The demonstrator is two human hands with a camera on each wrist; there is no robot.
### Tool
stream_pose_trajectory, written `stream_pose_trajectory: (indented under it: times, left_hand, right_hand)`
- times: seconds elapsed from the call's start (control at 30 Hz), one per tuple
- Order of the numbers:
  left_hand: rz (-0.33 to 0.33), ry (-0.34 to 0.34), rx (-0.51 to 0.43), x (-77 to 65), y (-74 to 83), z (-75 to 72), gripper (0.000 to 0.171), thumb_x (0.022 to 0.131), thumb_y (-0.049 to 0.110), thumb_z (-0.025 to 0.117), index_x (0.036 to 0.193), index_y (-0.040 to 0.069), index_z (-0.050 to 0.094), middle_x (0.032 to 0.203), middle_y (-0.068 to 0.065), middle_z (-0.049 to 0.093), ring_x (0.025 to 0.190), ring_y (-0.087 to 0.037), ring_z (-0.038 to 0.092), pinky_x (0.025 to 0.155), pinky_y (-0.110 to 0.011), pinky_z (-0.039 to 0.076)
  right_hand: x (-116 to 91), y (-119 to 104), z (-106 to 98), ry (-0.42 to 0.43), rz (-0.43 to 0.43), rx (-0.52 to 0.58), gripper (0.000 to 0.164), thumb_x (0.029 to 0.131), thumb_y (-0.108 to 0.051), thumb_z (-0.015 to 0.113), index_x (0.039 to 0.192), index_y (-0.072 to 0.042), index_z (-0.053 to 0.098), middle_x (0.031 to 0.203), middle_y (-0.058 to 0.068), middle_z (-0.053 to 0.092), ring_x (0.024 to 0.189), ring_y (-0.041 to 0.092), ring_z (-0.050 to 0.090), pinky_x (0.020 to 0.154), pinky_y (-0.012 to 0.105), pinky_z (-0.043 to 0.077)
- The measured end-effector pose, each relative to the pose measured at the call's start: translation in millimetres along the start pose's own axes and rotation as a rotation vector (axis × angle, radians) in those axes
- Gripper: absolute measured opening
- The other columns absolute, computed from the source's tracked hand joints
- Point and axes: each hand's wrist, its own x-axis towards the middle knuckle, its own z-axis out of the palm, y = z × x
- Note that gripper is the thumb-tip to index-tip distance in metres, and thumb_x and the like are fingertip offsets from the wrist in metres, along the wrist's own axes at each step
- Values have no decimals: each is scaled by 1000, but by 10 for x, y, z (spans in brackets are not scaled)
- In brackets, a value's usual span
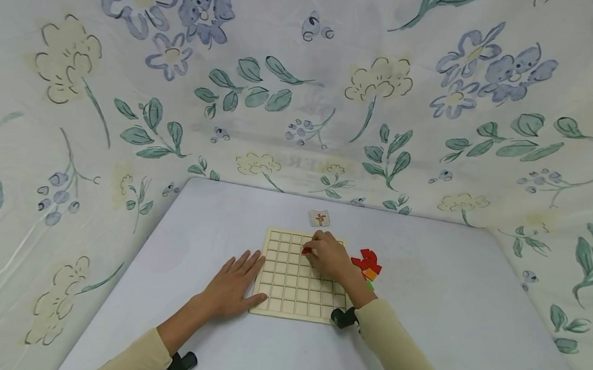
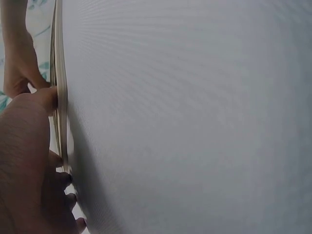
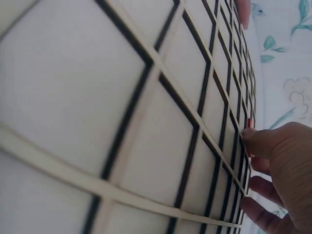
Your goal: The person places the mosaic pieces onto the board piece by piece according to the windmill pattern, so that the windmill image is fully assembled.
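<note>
A square wooden grid board (image 1: pixel 292 273) with rows of shallow cells lies on the white table. My left hand (image 1: pixel 233 284) lies flat at its left edge with the fingers spread, the thumb at the lower left corner. Over the upper part of the grid, my right hand (image 1: pixel 329 256) pinches a small red piece (image 1: pixel 306 251) between thumb and fingertips. In the right wrist view a sliver of the red piece (image 3: pixel 249 123) shows above the thumb, close over the cells. The left wrist view shows the left thumb against the board's side (image 2: pixel 60 73).
Right of the board is a small heap of red pieces (image 1: pixel 368 259), with an orange piece (image 1: pixel 370 274) and a green piece (image 1: pixel 370 285) beside it. A small card with a reddish figure (image 1: pixel 319 218) lies behind the board. Flowered cloth (image 1: pixel 299 124) hangs behind the table.
</note>
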Motion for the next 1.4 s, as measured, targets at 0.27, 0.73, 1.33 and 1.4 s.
stream_pose_trajectory:
  times: [0.27, 0.73, 1.33, 1.4]
  left_hand:
    - [1, -6, 14, 16, 10, 7, 85, 96, 60, 47, 154, 1, 27, 160, -16, 23, 146, -37, 18, 113, -58, 20]
    - [-4, -7, 1, 22, 19, 0, 84, 96, 59, 49, 154, 1, 28, 159, -17, 25, 145, -37, 20, 113, -58, 20]
    - [-5, 1, -29, 3, 0, 1, 84, 96, 57, 51, 154, 1, 28, 159, -17, 25, 146, -38, 19, 113, -58, 19]
    - [2, 15, -42, 0, -6, 13, 84, 96, 56, 52, 153, 0, 29, 159, -17, 25, 145, -38, 19, 112, -59, 19]
  right_hand:
    - [-45, 46, -20, 14, 19, -11, 21, 91, -23, 72, 111, -17, 75, 97, 0, 61, 87, 17, 52, 68, 29, 50]
    - [-278, 249, -195, 46, 60, -8, 23, 89, -16, 74, 112, -11, 74, 98, 2, 63, 88, 19, 55, 74, 34, 51]
    - [-716, 636, -304, 32, 192, -90, 26, 86, -22, 78, 106, -6, 75, 94, 4, 63, 87, 21, 55, 74, 36, 52]
    - [-745, 661, -312, 30, 201, -99, 27, 85, -23, 79, 105, -5, 76, 94, 5, 63, 88, 22, 54, 74, 36, 52]
